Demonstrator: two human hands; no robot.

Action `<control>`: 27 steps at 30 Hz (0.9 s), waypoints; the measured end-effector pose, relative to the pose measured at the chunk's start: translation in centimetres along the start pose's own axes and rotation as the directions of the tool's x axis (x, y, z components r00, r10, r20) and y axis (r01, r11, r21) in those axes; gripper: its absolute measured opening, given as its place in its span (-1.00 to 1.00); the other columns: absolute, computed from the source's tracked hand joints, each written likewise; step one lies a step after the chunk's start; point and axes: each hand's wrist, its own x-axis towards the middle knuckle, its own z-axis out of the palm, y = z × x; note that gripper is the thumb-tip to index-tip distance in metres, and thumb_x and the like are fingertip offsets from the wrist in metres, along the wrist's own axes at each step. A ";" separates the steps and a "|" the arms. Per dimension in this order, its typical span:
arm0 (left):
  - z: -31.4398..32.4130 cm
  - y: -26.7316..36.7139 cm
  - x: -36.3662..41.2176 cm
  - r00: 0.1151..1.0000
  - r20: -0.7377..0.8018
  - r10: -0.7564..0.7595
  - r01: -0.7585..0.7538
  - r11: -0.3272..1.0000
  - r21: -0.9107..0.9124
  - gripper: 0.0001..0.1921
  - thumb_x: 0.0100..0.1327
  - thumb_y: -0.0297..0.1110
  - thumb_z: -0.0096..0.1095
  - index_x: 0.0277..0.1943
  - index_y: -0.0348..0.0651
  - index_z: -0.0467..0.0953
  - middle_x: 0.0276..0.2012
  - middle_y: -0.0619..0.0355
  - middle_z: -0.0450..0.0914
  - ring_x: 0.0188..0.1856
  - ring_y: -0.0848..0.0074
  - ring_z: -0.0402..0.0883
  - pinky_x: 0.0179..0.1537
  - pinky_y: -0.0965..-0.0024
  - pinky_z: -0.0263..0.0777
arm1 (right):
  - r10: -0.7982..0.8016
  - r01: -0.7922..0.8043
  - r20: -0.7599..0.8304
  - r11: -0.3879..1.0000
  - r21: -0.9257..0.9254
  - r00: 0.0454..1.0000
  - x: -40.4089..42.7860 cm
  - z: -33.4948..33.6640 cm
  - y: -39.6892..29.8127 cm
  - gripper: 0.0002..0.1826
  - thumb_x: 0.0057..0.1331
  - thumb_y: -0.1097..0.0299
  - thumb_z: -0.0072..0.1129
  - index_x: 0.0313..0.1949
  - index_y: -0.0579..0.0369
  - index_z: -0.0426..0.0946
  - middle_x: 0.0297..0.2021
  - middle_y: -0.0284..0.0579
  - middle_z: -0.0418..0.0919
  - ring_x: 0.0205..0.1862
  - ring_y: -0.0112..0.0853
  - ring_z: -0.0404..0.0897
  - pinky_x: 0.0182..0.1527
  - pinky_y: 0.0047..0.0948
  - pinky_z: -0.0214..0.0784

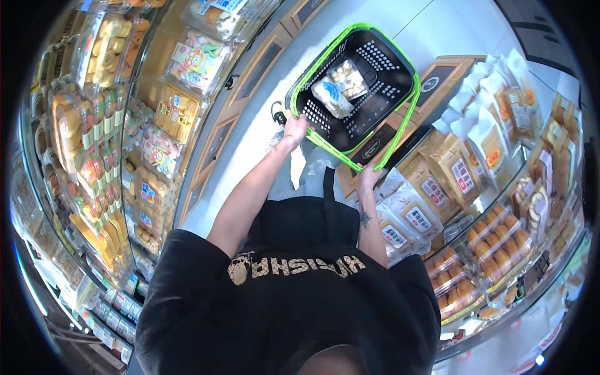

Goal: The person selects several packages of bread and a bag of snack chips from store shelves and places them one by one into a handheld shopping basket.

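Observation:
Before me is a black plastic shopping basket (323, 70) with a bright green rim and a green handle (405, 129). My left hand (296, 129) grips the basket's green edge at its near left corner, where rim and handle lie close together. My right hand (369, 176) is closed around the folded-down handle at the near right. Inside the basket a clear plastic box of small round baked pieces (348, 79) lies beside a white and blue plastic package (332, 97). Both rest towards the middle of the basket; their undersides are hidden.
On the left, shelves carry clear boxes of pastries (161, 150) and a tan box (177, 114). To the right stand brown paper bags (431, 187), white paper bags (487, 136) and trays of buns (499, 243). Wood-framed cabinet fronts (258, 68) border the pale tiled floor (412, 28).

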 end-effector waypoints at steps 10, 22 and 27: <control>-2.6 0.2 -1.1 0.942 0.293 -0.163 0.182 0.983 -0.038 -0.75 0.16 -0.47 -0.17 -0.10 -0.35 0.13 -0.38 0.00 0.40 -0.42 0.21 0.59 -0.41 0.24 0.56 | 0.034 -0.044 0.101 0.994 0.096 0.994 1.2 0.0 -6.2 -0.86 0.27 0.41 -0.19 -0.25 0.12 0.09 -0.60 -0.18 0.24 -0.71 -0.43 0.33 -0.48 -0.19 0.51; 2.0 9.1 0.8 0.960 0.252 -0.123 0.143 0.988 -0.062 -0.71 0.30 -0.35 -0.25 0.00 -0.33 0.08 -0.24 -0.01 0.29 -0.27 0.15 0.53 -0.24 0.15 0.52 | 0.401 -0.514 0.322 0.668 0.538 0.858 -2.8 10.1 -12.9 -0.74 0.29 0.46 -0.34 -0.03 0.22 0.04 -0.16 0.02 0.26 -0.09 -0.05 0.40 -0.04 0.20 0.23; 4.1 13.1 2.4 0.908 0.398 -0.131 0.151 0.988 -0.019 -0.70 0.31 -0.31 -0.21 0.00 -0.34 0.12 -0.25 0.02 0.35 -0.25 0.33 0.51 -0.26 0.31 0.54 | 0.423 -0.513 0.292 0.675 0.530 0.858 0.9 10.8 -14.0 -0.81 0.30 0.44 -0.37 -0.12 0.24 0.09 -0.18 -0.04 0.26 -0.07 -0.11 0.39 0.01 0.11 0.23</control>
